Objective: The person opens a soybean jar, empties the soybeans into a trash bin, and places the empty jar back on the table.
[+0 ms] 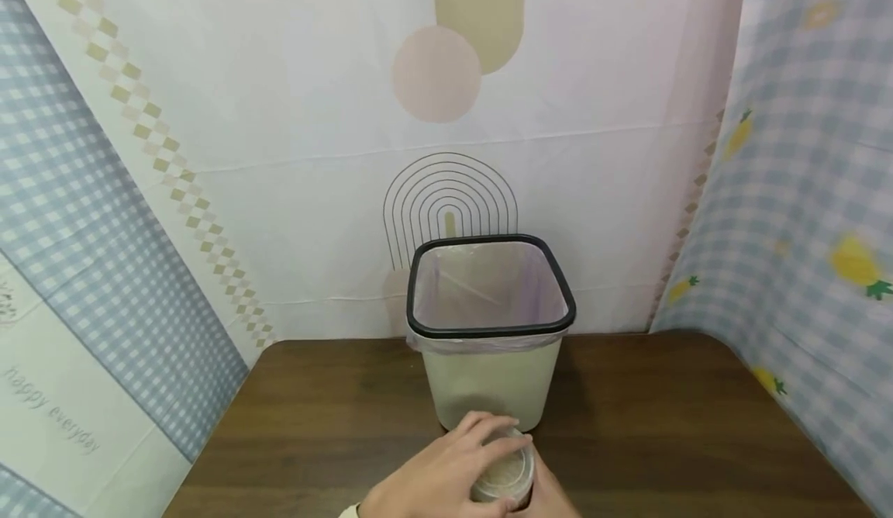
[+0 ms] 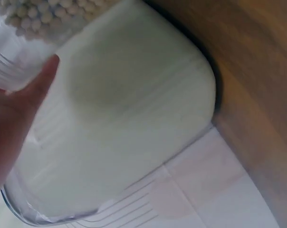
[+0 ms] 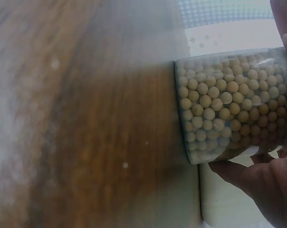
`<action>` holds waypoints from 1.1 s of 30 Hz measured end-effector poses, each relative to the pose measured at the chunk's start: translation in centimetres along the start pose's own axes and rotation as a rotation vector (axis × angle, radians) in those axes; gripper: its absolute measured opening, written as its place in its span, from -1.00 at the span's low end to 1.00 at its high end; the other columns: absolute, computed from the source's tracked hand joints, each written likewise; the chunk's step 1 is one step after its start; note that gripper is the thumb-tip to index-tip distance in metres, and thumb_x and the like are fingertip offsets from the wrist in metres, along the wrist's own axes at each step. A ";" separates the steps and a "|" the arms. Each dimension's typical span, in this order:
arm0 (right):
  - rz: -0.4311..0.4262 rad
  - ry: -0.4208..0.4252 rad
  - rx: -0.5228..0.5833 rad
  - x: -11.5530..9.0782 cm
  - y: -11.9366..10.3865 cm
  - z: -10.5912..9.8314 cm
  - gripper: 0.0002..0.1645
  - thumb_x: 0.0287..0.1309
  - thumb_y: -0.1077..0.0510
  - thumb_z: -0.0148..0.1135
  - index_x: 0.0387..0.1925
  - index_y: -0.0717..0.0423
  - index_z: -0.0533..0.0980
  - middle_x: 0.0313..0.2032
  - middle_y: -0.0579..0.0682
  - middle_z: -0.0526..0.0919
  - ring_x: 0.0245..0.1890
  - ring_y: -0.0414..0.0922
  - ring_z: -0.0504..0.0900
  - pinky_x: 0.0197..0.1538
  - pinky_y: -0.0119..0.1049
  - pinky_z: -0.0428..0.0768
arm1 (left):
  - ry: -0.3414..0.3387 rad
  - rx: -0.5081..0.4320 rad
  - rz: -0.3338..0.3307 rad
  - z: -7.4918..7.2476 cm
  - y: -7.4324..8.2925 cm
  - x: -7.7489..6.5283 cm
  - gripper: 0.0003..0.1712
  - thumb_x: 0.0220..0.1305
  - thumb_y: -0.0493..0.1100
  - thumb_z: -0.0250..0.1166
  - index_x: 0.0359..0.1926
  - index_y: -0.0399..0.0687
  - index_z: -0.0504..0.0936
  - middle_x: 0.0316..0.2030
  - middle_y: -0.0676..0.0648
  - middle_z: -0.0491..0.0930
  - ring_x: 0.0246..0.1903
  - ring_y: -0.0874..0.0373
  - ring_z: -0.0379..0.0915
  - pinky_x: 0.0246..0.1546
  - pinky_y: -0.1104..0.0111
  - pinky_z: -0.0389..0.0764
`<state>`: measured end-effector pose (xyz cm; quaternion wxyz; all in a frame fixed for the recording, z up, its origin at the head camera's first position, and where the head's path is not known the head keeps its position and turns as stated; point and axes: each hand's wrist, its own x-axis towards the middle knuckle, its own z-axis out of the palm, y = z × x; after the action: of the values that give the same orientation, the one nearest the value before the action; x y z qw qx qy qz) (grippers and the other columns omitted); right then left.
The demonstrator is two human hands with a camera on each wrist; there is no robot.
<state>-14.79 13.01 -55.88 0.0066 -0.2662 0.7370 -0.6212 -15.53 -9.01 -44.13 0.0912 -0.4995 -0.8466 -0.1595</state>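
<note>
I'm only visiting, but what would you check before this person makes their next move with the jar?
1. Jar held: ok; the left hand and right hand both grip it.
2. Beige beans inside: ok, visible through the clear wall.
3. Jar fully closed: cannot tell; the left hand partly covers its top.
4. Jar resting on the wooden table: cannot tell.
5. Trash bin upright: ok.
6. Liner over the bin's edge: ok.

Head view faces forward, down; wrist views close, sharing jar [image 3: 231, 104].
</note>
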 end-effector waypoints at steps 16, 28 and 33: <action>-0.077 0.037 -0.008 -0.2 8.8 -0.5 0.05 0.10 0.11 0.60 0.53 0.03 0.22 0.29 -0.02 0.54 0.19 -0.22 0.57 0.15 -0.34 0.60 | 0.173 0.021 -0.211 1.8 0.8 0.6 -0.04 0.15 0.54 0.39 0.44 0.19 0.49 0.16 0.09 0.43 0.10 0.25 0.36 0.06 0.39 0.59; 0.093 0.040 0.033 -0.2 6.0 0.0 0.21 -0.11 0.18 0.72 0.52 -0.04 0.22 0.29 0.04 0.53 0.18 -0.17 0.59 0.18 -0.30 0.59 | 0.069 -0.445 -0.125 1.0 -1.0 -0.6 0.04 0.18 0.08 0.50 0.62 0.37 0.17 0.47 0.22 0.30 0.43 0.27 0.25 0.39 0.32 0.46; 0.041 0.060 -0.023 -0.2 6.0 0.2 0.24 -0.18 0.13 0.77 0.51 -0.06 0.25 0.27 -0.01 0.56 0.18 -0.19 0.58 0.17 -0.31 0.57 | 0.145 -0.381 -0.154 1.2 -0.8 -0.5 0.05 0.14 0.19 0.58 0.58 0.33 0.26 0.31 0.20 0.41 0.24 0.31 0.38 0.21 0.41 0.58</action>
<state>-16.91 13.45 -61.50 -0.0061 -0.2324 0.7492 -0.6202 -15.94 -9.36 -45.52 0.0434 -0.4287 -0.8281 -0.3585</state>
